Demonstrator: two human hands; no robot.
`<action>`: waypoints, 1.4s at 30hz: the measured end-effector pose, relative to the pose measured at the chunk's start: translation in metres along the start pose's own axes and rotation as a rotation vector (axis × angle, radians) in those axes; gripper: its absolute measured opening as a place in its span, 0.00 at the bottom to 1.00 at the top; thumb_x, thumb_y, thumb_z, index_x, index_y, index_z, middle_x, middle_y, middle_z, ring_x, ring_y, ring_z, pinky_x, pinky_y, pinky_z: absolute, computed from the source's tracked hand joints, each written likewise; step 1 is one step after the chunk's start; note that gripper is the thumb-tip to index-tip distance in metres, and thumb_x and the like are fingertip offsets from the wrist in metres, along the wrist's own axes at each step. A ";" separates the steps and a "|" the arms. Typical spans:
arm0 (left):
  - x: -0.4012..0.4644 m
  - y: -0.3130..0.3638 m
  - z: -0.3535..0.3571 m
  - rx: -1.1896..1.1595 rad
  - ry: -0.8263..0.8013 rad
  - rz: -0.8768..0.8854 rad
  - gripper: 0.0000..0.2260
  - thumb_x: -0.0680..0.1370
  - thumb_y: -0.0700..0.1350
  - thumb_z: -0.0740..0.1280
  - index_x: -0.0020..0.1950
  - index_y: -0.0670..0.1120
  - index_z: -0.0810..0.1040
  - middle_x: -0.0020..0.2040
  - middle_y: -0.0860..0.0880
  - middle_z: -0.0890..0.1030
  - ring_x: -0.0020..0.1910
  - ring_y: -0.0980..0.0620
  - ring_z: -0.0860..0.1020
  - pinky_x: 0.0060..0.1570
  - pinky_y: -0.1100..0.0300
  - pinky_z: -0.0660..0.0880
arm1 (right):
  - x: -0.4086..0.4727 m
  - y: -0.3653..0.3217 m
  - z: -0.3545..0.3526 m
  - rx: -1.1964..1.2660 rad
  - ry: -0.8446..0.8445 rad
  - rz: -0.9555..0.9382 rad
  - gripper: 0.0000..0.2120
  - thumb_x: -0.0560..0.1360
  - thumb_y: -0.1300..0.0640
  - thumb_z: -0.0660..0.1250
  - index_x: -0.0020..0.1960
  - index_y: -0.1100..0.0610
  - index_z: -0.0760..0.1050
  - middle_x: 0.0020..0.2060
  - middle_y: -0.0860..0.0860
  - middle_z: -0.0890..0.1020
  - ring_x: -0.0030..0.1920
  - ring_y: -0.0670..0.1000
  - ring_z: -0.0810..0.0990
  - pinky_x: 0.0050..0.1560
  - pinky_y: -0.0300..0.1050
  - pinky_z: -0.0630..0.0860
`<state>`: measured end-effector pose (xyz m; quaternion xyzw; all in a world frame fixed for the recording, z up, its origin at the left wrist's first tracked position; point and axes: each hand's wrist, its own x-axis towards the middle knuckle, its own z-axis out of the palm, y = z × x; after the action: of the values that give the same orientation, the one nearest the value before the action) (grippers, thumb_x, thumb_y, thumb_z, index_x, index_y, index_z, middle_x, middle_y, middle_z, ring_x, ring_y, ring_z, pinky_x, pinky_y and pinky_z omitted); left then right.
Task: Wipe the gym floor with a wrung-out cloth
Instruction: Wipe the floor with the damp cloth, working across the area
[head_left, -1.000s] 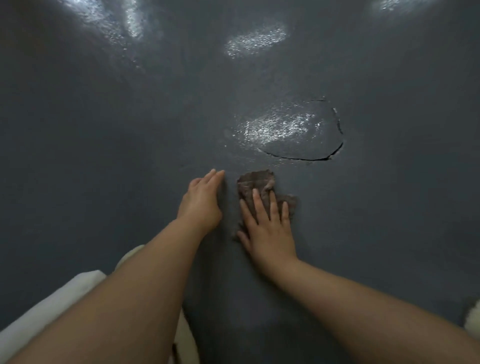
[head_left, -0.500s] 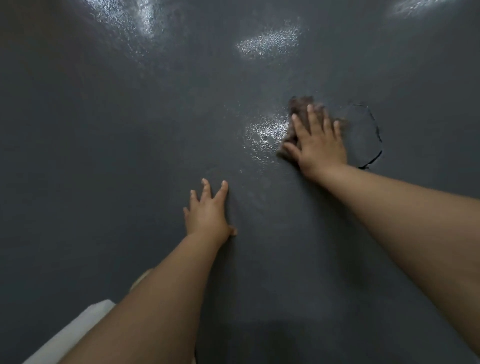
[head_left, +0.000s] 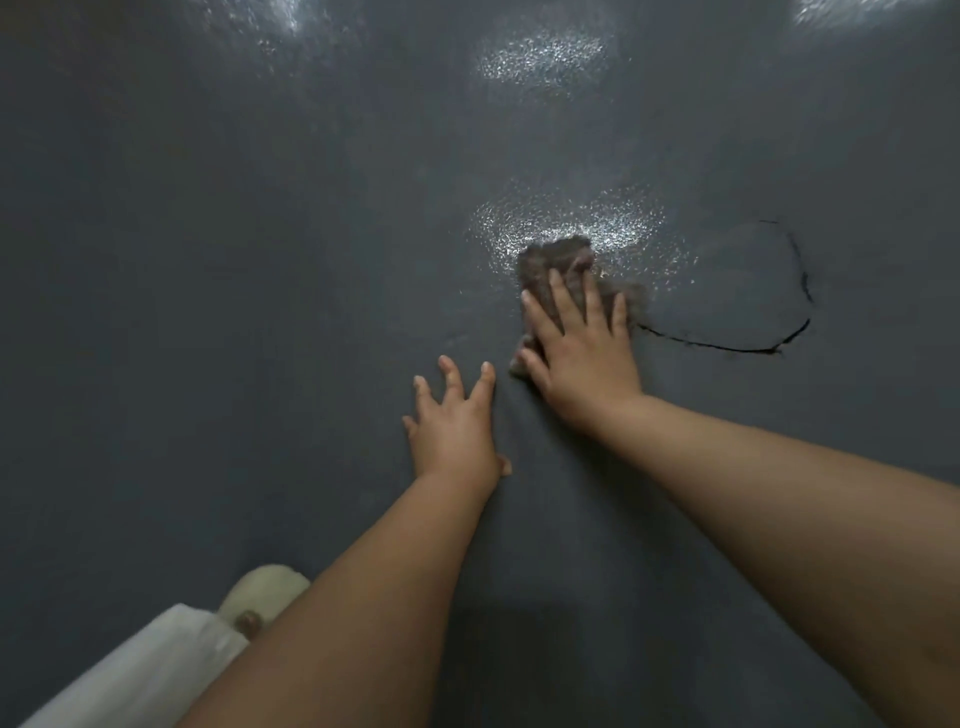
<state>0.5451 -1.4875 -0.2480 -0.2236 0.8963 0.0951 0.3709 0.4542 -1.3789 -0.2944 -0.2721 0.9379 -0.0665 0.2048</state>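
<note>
A brown-grey cloth (head_left: 551, 262) lies crumpled on the dark grey gym floor (head_left: 260, 312), partly hidden under my right hand (head_left: 582, 343). That hand presses flat on the cloth with straight, spread fingers. My left hand (head_left: 454, 423) rests flat on the bare floor just left of and nearer than the right hand, fingers spread, holding nothing. A wet, glistening patch (head_left: 571, 218) shines on the floor just beyond the cloth.
A curved crack (head_left: 727, 347) in the floor coating runs right of the cloth. My white-clad leg (head_left: 145, 670) and a pale slipper (head_left: 265, 590) show at the bottom left. Light reflections glint on the floor at the top.
My right hand has drawn the cloth back toward me and leftward, off the cracked patch, after pushing it far forward. My left hand stays planted on the floor.
</note>
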 end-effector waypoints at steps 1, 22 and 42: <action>0.000 -0.001 0.000 0.001 0.000 0.004 0.48 0.70 0.53 0.74 0.77 0.57 0.43 0.78 0.47 0.39 0.75 0.37 0.44 0.70 0.41 0.58 | -0.014 -0.004 0.007 -0.017 -0.002 -0.033 0.28 0.78 0.41 0.50 0.77 0.48 0.54 0.77 0.53 0.50 0.76 0.61 0.44 0.71 0.64 0.40; 0.019 -0.037 -0.018 -0.288 0.389 -0.086 0.26 0.77 0.49 0.66 0.74 0.49 0.62 0.77 0.49 0.57 0.73 0.47 0.56 0.69 0.52 0.59 | 0.031 0.016 -0.019 -0.174 -0.036 -0.199 0.30 0.80 0.38 0.47 0.77 0.45 0.41 0.77 0.49 0.40 0.76 0.56 0.38 0.72 0.59 0.37; 0.009 -0.084 0.006 -0.624 0.509 -0.473 0.22 0.80 0.38 0.58 0.74 0.47 0.64 0.77 0.45 0.56 0.74 0.42 0.55 0.71 0.55 0.53 | -0.001 -0.093 0.025 -0.268 -0.277 -0.980 0.28 0.77 0.42 0.48 0.74 0.51 0.64 0.76 0.56 0.58 0.74 0.67 0.53 0.69 0.69 0.52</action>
<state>0.5826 -1.5627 -0.2595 -0.5389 0.8117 0.2152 0.0658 0.5104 -1.4566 -0.2944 -0.7087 0.6651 0.0024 0.2352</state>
